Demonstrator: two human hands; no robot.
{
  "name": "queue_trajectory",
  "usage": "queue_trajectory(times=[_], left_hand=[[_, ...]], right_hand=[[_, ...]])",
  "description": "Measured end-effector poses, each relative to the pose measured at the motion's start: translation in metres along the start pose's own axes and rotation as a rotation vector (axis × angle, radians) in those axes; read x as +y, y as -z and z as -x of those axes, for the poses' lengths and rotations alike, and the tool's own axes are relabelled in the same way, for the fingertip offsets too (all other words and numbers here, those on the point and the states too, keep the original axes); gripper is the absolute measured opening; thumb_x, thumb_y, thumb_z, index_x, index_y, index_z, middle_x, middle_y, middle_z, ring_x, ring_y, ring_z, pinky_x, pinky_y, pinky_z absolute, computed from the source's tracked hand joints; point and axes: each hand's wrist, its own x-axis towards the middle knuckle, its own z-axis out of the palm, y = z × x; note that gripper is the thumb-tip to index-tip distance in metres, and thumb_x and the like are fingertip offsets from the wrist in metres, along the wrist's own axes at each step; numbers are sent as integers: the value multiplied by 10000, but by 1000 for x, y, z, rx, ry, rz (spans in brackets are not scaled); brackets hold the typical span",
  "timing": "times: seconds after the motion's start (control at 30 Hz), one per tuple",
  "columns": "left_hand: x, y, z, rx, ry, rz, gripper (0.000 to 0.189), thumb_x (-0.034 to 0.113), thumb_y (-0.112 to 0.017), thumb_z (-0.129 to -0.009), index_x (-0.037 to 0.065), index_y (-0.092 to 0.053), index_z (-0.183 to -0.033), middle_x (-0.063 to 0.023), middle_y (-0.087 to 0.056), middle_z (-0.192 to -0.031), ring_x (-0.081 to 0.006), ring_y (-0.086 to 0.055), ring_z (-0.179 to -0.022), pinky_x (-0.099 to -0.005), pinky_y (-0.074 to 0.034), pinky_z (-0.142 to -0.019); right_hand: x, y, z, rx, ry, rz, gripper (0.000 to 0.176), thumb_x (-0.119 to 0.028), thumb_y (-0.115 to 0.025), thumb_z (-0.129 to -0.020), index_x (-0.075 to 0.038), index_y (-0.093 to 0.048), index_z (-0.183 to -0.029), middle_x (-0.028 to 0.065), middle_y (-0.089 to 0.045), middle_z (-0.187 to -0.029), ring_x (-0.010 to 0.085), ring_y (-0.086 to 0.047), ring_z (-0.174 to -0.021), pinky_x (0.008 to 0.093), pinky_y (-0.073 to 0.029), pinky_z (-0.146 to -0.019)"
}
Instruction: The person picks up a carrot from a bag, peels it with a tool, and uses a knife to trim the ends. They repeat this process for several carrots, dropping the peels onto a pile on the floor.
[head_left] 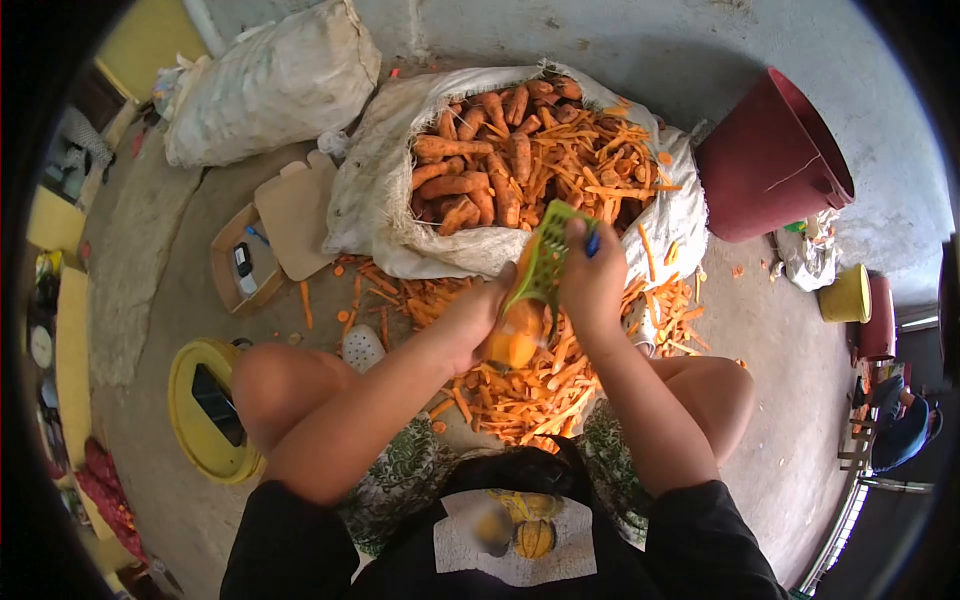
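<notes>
My right hand (592, 285) is closed around a green hand grater (553, 243) with rows of holes, held tilted above the floor. A small blue piece (592, 244) shows by its thumb. My left hand (472, 322) is closed on a peeled-looking orange carrot (515, 338), slightly blurred, close against the grater's lower end. Part of the carrot is hidden. Below both hands lies a heap of orange carrot strips (530, 400). Just beyond, an opened white sack (375, 205) holds whole carrots (455, 185) and more strips.
A tall maroon bin (745, 170) stands right of the sack, with a yellow bucket (846, 295) farther right. At left are a cardboard box (255, 290), a full white sack (275, 85), and a yellow lidded bucket (190, 440) with a phone (217, 403) on top.
</notes>
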Motion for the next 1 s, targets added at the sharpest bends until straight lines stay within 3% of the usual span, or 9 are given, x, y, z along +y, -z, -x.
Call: queue_trajectory(times=[0.07, 0.27, 0.37, 0.47, 0.57, 0.6, 0.7, 0.8, 1.0], left_hand=[[-10, -4, 6, -48, 150, 43, 466, 443, -309, -912, 37, -488, -1055, -100, -588, -909, -206, -605, -786, -331, -517, -672], [-10, -12, 6, 2, 116, -8, 485, 433, -278, -921, 20, -470, -1089, -125, -590, -899, -214, -613, -751, -343, -518, -642], [-7, -5, 12, -79, 204, -215, 480, 420, -273, -926, 12, -467, -1087, -131, -588, -884, -214, -616, -735, -338, -517, -630], [-8, -13, 25, -81, 206, -238, 488, 438, -320, -911, 4, -463, -1082, -136, -582, -877, -222, -617, -717, -337, -517, -625], [-9, -5, 19, -73, 96, -165, 498, 453, -414, -875, 15, -439, -1111, -134, -578, -884, -230, -615, -736, -334, -518, -634], [-7, 1, 14, -77, 94, -166, 502, 346, -572, -816, 29, -391, -1160, -127, -563, -944, -229, -609, -783, -332, -518, -661], [-6, 2, 12, -133, 26, -163, 597, 164, -667, -743, 52, -330, -1222, -114, -537, -1009, -223, -603, -819, -328, -517, -680], [-7, 1, 10, -162, 35, -53, 729, 26, -699, -667, 70, -286, -1267, -95, -507, -1064, -210, -583, -881, -323, -499, -739], [-2, -1, 11, -214, -15, -188, 867, 14, -704, -665, 112, -171, -1342, -85, -453, -1150, -183, -499, -1022, -302, -465, -807]], right_hand=[[9, 9, -27, 59, -2, 82, 324, -243, -493, -879, 7, -439, -680, 134, -430, -494, 238, -393, -426, 373, -327, -443], [15, 12, -36, 150, 3, 183, 337, -271, -463, -894, 5, -431, -703, 136, -430, -493, 250, -395, -435, 384, -335, -462], [26, 25, -62, 405, 65, 163, 332, -263, -456, -897, 0, -436, -696, 114, -460, -532, 201, -396, -455, 349, -334, -463], [28, 45, -79, 432, -148, -28, 322, -252, -456, -899, -4, -439, -694, 80, -461, -551, 157, -378, -470, 330, -328, -458], [25, 39, -70, 341, 16, -29, 312, -254, -446, -906, 6, -474, -735, 66, -470, -562, 128, -373, -469, 313, -330, -452], [24, 34, -63, 285, -21, -77, 318, -260, -449, -904, 10, -481, -740, 70, -481, -570, 126, -388, -475, 306, -340, -457], [4, 19, -36, 70, -146, -207, 326, -272, -466, -898, 17, -501, -750, 73, -510, -584, 126, -429, -490, 291, -367, -470], [4, 11, -19, -49, -183, -264, 294, -252, -478, -892, 18, -529, -789, 38, -485, -561, 101, -407, -482, 273, -348, -455], [1, 5, 3, -117, -165, -279, 275, -229, -478, -891, 19, -506, -776, 48, -434, -535, 112, -390, -470, 289, -329, -444]])
